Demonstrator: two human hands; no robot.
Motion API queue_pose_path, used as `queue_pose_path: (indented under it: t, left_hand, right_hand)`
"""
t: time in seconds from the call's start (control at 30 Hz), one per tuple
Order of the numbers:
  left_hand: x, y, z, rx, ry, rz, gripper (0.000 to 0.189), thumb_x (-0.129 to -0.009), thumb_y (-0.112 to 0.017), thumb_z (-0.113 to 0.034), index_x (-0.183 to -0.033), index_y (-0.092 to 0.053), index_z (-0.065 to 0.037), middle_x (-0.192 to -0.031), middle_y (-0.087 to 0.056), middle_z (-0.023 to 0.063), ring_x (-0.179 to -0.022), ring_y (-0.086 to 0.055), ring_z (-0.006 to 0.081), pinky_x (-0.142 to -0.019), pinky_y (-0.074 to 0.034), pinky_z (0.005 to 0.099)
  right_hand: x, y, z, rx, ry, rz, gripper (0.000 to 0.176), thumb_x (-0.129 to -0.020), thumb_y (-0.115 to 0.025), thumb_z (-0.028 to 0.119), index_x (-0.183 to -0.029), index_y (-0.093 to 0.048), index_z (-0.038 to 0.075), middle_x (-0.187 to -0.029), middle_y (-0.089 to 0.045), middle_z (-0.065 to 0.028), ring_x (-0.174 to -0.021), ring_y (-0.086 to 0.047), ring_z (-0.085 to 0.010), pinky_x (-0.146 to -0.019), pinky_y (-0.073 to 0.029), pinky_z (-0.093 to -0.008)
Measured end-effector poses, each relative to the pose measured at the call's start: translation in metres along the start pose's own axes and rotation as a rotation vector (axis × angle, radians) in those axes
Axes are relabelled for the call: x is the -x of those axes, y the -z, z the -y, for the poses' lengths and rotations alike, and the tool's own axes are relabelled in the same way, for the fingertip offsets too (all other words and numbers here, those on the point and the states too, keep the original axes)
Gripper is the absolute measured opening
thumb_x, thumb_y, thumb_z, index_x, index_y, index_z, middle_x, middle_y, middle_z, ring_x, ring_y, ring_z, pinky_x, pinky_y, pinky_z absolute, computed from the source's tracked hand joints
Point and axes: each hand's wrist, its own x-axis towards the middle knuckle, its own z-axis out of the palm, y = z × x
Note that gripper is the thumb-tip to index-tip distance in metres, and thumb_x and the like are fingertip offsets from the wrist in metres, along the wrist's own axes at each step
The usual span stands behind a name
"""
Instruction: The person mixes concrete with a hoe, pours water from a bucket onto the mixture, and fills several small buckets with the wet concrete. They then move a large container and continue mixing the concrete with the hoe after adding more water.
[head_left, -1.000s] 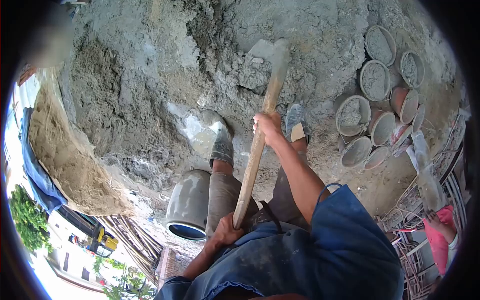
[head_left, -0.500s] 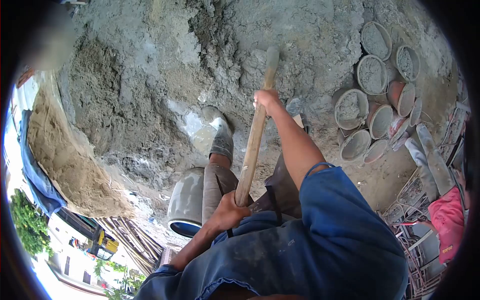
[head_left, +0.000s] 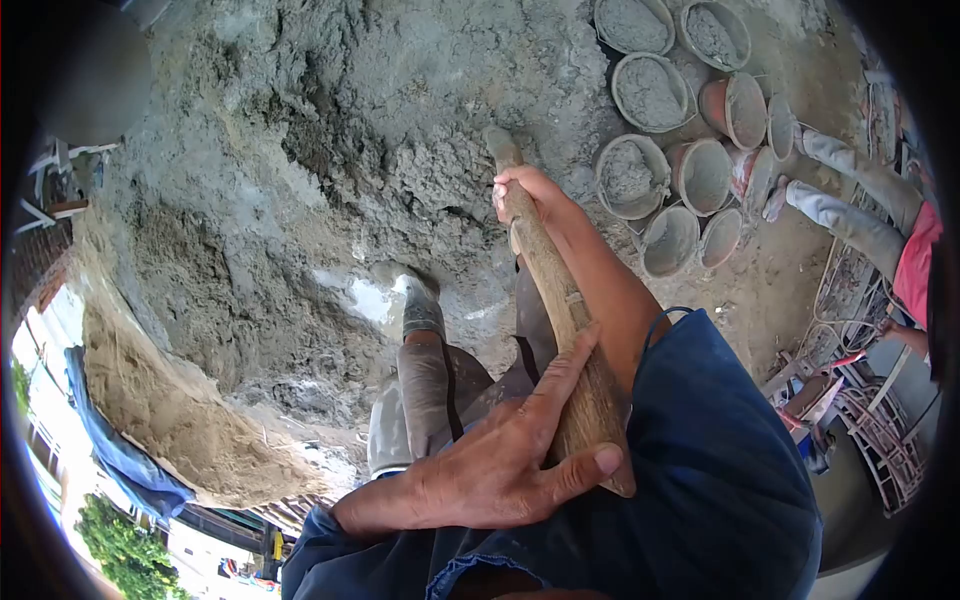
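Note:
A long wooden tool handle [head_left: 548, 265] slants from my waist to the wet grey mortar [head_left: 400, 160]. Its far end is caked grey, and I cannot make out the tool's head. My right hand [head_left: 522, 192] is closed round the handle near that far end. Close to the camera, my left hand [head_left: 500, 455] rests loosely against the thick near end, with index finger and thumb spread along the wood. Its other fingers are mostly hidden. My left boot [head_left: 420, 300] stands at the mortar's edge.
Several mortar-filled buckets [head_left: 632, 178] cluster at the upper right. Beside them are another person's trousers [head_left: 850, 215] and a red garment [head_left: 918, 265]. Sand [head_left: 170, 420] is heaped at the left near a blue tarp [head_left: 110, 440]. A bucket [head_left: 388, 430] is by my left leg.
The handle's near end has risen toward the camera and shifted right. My left hand's grip has loosened, its index finger and thumb now spread. The view has turned, putting the buckets farther left and up.

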Motion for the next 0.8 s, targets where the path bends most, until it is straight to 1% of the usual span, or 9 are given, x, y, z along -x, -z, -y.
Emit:
queue_pose_path:
  t: [0.27,0.37,0.5,0.57,0.63,0.67,0.73,0.77,0.8]
  left_hand:
    - [-0.096,-0.096,-0.098,-0.152,-0.07,0.485,0.081,-0.097,-0.05,-0.037,-0.145,-0.002,0.009,-0.105,-0.057,0.0323,-0.091,-0.062,0.04,-0.08,-0.05,0.0435]
    - [-0.114,-0.131,-0.124,-0.214,-0.091,0.604,0.081,-0.097,-0.05,-0.036,-0.144,0.0,0.009,-0.104,-0.057,0.0326,-0.091,-0.061,0.0403,-0.08,-0.05,0.0425]
    - [-0.117,-0.143,-0.138,-0.003,-0.103,0.642,0.08,-0.095,-0.053,-0.03,-0.141,-0.003,0.014,-0.096,-0.061,0.0312,-0.091,-0.062,0.0432,-0.084,-0.048,0.0448]
    - [-0.113,-0.112,-0.141,-0.109,0.129,0.596,0.087,-0.094,-0.057,-0.037,-0.146,0.002,0.0,-0.108,-0.056,0.0289,-0.096,-0.06,0.0351,-0.085,-0.049,0.0412]
    - [-0.109,-0.065,-0.128,-0.378,0.428,0.475,0.092,-0.089,-0.064,-0.035,-0.146,0.002,-0.005,-0.114,-0.054,0.0265,-0.097,-0.06,0.0333,-0.087,-0.049,0.0407]
    - [-0.116,-0.037,-0.113,-0.412,0.626,0.416,0.093,-0.084,-0.07,-0.029,-0.146,-0.003,-0.006,-0.116,-0.053,0.0265,-0.098,-0.06,0.034,-0.086,-0.05,0.0409]
    - [-0.123,0.03,-0.018,-0.83,0.494,0.27,0.07,-0.075,-0.071,-0.017,-0.135,-0.038,-0.007,-0.102,-0.063,0.0188,-0.092,-0.065,0.0296,-0.083,-0.053,0.0377]
    - [-0.144,0.05,0.015,-1.082,0.699,0.2,0.054,-0.071,-0.07,-0.015,-0.123,-0.053,-0.011,-0.099,-0.066,0.015,-0.092,-0.066,0.0283,-0.083,-0.053,0.0377]
    - [-0.162,0.077,0.057,-1.202,0.67,0.189,0.046,-0.07,-0.071,-0.016,-0.114,-0.058,-0.016,-0.1,-0.067,0.0124,-0.094,-0.066,0.0305,-0.08,-0.053,0.0402]
  right_hand:
    - [0.159,0.088,0.069,-0.726,-0.02,0.265,0.013,-0.086,-0.056,0.008,-0.075,-0.052,0.005,-0.067,-0.054,-0.0028,-0.065,-0.055,-0.014,-0.063,-0.05,-0.0299]
    - [0.228,0.123,0.085,-0.809,0.105,0.278,0.008,-0.087,-0.056,0.008,-0.08,-0.052,0.006,-0.068,-0.054,-0.0016,-0.066,-0.056,-0.0131,-0.066,-0.051,-0.0297]
    - [0.302,0.161,0.104,-0.863,0.301,0.056,0.008,-0.087,-0.056,0.008,-0.08,-0.052,0.008,-0.065,-0.053,-0.0018,-0.062,-0.057,-0.0133,-0.062,-0.051,-0.0303]
    - [0.308,0.175,0.11,-0.857,0.378,-0.037,0.008,-0.087,-0.056,0.008,-0.079,-0.052,0.008,-0.065,-0.053,-0.0022,-0.06,-0.056,-0.0135,-0.06,-0.051,-0.0307]
    - [0.295,0.185,0.096,-0.669,0.699,-0.387,0.007,-0.085,-0.055,0.007,-0.08,-0.051,0.008,-0.065,-0.053,-0.0032,-0.058,-0.056,-0.015,-0.057,-0.051,-0.0323]
    - [0.284,0.175,0.087,-0.613,0.754,-0.495,0.006,-0.084,-0.056,0.006,-0.082,-0.051,0.007,-0.066,-0.054,-0.0045,-0.057,-0.056,-0.0165,-0.056,-0.051,-0.0333]
    - [0.245,0.17,0.07,-0.571,0.805,-0.653,0.01,-0.081,-0.059,0.003,-0.086,-0.05,0.005,-0.067,-0.054,-0.0069,-0.058,-0.057,-0.0201,-0.056,-0.051,-0.035]
    - [0.219,0.182,0.058,-0.583,0.791,-0.695,0.014,-0.079,-0.06,0.001,-0.088,-0.05,0.004,-0.068,-0.055,-0.0079,-0.058,-0.058,-0.0221,-0.056,-0.052,-0.0358]
    - [0.201,0.19,0.051,-0.568,0.78,-0.685,0.014,-0.079,-0.06,0.001,-0.088,-0.05,0.004,-0.068,-0.055,-0.0079,-0.058,-0.058,-0.0221,-0.056,-0.052,-0.0358]
